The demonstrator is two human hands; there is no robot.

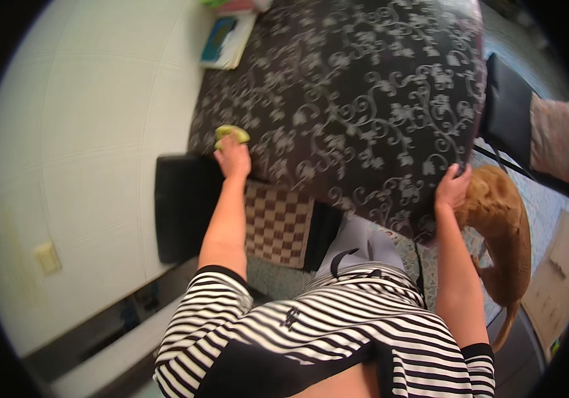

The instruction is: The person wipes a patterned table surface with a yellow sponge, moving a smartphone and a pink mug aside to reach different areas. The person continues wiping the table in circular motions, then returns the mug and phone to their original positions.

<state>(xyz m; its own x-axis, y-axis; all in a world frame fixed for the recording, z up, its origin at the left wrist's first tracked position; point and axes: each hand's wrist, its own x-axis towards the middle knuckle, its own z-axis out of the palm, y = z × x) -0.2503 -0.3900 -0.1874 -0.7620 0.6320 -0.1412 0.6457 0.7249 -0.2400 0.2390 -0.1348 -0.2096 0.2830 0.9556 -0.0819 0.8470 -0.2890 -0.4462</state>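
My left hand presses a yellow-green cloth or sponge onto the left part of a dark table near its front edge. The tabletop bears a pale pattern of scrolling vines and flowers. At the table's right edge, close to the near corner, my right hand grips the rim with the thumb on top. A small dark patch shows between its thumb and fingers; I cannot tell whether it is a separate thing or the rim.
Books lie at the table's far left, against a pale wall. A black chair with a checkered cushion stands before me. Right of the table are a brown dog, another black chair with a pinkish cushion, and flattened cardboard.
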